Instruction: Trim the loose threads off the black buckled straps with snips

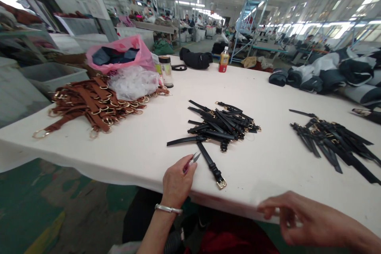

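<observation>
Nearest the viewer, the right hand (300,216) lies along the near edge of the white table (143,147), fingers loosely spread and blurred, grasping nothing. To its left, the left hand (177,180) rests on the same edge, closed around small thread snips (192,160) whose tips point toward the far right; a metal bangle (168,208) circles the wrist.

Just beyond the snips lies a single black strap (212,164), running from the pile toward the near edge, its gold buckle (221,183) at the near end. The strap looks light, thin and limp; judged from its form, it would droop if lifted by one end, so the buckle end offers the firmest hold. The buckle sits close to the table edge, where a nudge could slide it off.

Farther in, a heap of black straps (224,124) lies at centre, and a second heap (333,139) well apart to the right; bare cloth between them leaves room for the hands.

At far left sit brown straps with gold rings (89,105), a clear bag (133,82), a pink bag (122,53) and a jar (166,71). A bottle (224,59) stands at the far edge.
</observation>
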